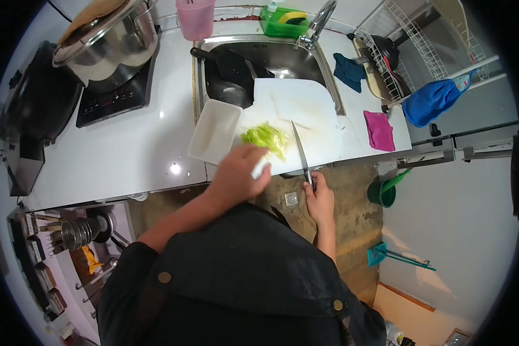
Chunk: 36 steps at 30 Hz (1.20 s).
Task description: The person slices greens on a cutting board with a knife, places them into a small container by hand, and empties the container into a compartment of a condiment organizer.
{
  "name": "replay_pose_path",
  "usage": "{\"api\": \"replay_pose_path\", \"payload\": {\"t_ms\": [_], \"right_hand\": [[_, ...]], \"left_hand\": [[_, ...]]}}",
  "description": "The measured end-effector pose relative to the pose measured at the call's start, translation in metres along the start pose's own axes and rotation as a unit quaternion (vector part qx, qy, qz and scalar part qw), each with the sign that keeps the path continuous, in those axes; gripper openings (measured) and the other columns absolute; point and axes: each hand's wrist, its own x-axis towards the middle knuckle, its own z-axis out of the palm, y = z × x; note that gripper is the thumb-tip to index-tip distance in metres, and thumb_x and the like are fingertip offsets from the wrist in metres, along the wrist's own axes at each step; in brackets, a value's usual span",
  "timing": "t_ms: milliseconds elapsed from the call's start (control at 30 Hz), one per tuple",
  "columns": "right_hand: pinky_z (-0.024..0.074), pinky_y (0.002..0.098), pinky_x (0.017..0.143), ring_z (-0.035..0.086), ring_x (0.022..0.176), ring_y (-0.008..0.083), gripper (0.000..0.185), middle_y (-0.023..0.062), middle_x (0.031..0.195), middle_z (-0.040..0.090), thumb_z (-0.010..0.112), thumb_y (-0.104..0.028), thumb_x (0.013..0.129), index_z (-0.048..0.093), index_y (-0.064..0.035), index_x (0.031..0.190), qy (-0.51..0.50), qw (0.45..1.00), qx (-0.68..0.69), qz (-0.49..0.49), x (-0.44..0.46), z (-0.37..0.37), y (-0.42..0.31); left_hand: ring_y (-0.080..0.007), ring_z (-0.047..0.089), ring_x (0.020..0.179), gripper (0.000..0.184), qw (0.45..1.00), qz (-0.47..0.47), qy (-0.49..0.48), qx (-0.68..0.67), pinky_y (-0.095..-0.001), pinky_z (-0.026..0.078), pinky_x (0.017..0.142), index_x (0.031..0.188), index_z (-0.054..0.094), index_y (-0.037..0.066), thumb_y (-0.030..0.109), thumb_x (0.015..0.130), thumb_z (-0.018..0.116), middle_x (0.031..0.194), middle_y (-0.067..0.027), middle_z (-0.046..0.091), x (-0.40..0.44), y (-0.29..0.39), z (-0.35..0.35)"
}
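Note:
My right hand [319,195] is wrapped round the handle of a knife [299,144], whose blade lies over the right part of a white cutting board [314,109]. Sliced light green vegetable [266,138] forms a small pile on the board. At the board's front edge, my left hand [240,172] has its thumb and fingers round a whitish piece [260,167], just below the pile. A white rectangular container [215,131] stands left of the board, beyond my left hand, with nothing visible inside.
Behind the board is a sink [282,56] with a dark pan [228,75] and a faucet [314,29]. A large pot [112,52] stands on a cooktop at left. Teal [349,72] and pink [379,131] cloths and a dish rack [386,63] are at right.

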Motion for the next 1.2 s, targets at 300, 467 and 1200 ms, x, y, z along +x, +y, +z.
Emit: {"api": "replay_pose_path", "payload": {"t_ms": [300, 467, 1200], "right_hand": [[0.0497, 0.0472, 0.079, 0.064, 0.094, 0.0391, 0.035, 0.0172, 0.103, 0.067, 0.062, -0.027, 0.091, 0.058, -0.0150, 0.123, 0.040, 0.993, -0.104, -0.025, 0.003, 0.008, -0.014], [0.0498, 0.0465, 0.082, 0.064, 0.096, 0.0401, 0.035, 0.0196, 0.102, 0.068, 0.062, -0.028, 0.091, 0.059, -0.0132, 0.123, -0.025, 0.997, -0.069, -0.001, 0.008, 0.008, -0.030], [0.0500, 0.0299, 0.054, 0.064, 0.057, 0.0154, 0.036, 0.0101, 0.075, 0.066, 0.065, -0.016, 0.091, 0.058, -0.0005, 0.123, -0.074, 0.975, 0.210, -0.029, -0.011, 0.008, -0.034]], "left_hand": [[-0.0519, 0.040, 0.122, 0.094, 0.984, -0.123, -0.102, 0.083, -0.0498, 0.034, 0.107, 0.147, 0.013, -0.011, 0.016, 0.079, 0.070, 0.139, -0.0405, 0.026, -0.014, -0.035, 0.055], [-0.0485, 0.043, 0.120, 0.099, 0.982, -0.158, -0.100, -0.019, -0.0481, 0.037, 0.104, 0.148, 0.016, -0.008, 0.012, 0.072, 0.077, 0.131, -0.0335, 0.039, 0.011, -0.040, 0.066], [-0.0319, 0.058, 0.106, 0.067, 0.975, -0.116, -0.029, -0.189, -0.0333, 0.060, 0.078, 0.130, 0.055, 0.007, -0.007, 0.068, 0.074, 0.121, -0.0171, 0.053, 0.031, -0.029, 0.065]]}}
